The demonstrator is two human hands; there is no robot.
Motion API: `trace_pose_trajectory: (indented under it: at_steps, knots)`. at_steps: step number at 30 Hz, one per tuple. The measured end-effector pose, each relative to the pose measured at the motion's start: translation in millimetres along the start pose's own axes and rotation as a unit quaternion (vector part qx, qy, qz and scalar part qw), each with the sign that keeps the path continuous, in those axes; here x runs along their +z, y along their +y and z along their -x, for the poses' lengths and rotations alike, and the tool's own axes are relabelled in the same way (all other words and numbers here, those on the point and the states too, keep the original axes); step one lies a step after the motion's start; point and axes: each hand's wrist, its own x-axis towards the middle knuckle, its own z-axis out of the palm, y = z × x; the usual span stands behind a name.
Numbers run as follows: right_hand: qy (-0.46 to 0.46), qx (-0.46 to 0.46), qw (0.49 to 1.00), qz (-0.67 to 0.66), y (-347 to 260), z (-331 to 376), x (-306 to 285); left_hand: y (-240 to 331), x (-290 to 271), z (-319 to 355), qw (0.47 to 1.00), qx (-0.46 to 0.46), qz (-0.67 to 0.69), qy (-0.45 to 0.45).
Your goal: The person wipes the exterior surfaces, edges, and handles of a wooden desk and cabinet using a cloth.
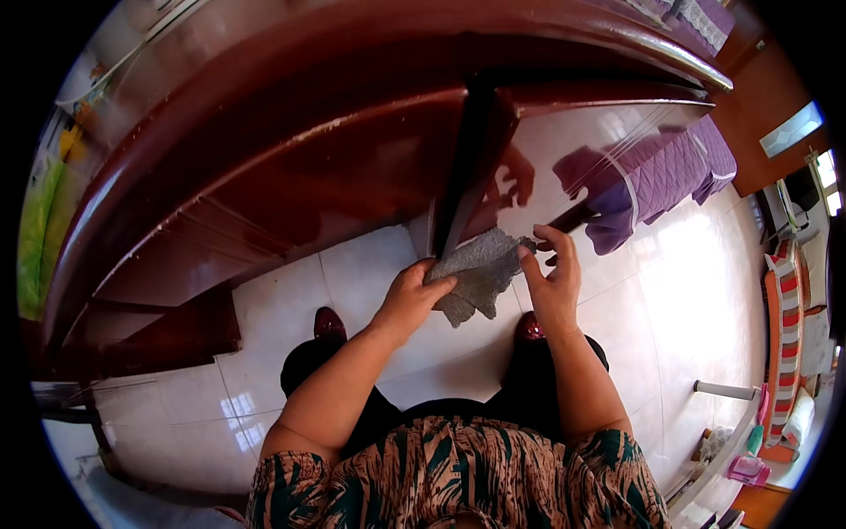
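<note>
A grey rag (480,269) with a ragged lower edge hangs between my two hands, in front of a glossy dark red wooden cabinet (344,167). My left hand (410,300) grips its left side, thumb on top. At its right corner, my right hand (555,273) has thumb and forefinger on the edge of the cloth, while the other fingers curl behind. A cabinet door (564,132) stands ajar just beyond the rag, with a dark gap along its left edge. Its shiny face mirrors a hand.
White floor tiles (617,353) lie under my feet, with dark red shoes (330,323) showing. Purple quilted covers (656,176) hang at the right, near the open door. Farther right are a striped cushion (784,326) and a pink plastic item (749,470).
</note>
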Motion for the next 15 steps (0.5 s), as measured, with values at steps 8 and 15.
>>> trace_pose_trajectory:
  at_steps: [8, 15]
  knots:
    - [-0.227, -0.083, 0.969, -0.044, -20.5, 52.1, -4.3, 12.0, 2.3, 14.7, 0.993, -0.038, 0.085, -0.077]
    - [-0.359, 0.039, 0.928, -0.096, -9.4, 48.1, -10.9, 13.5, -1.1, 20.5, 0.989, -0.044, 0.055, -0.134]
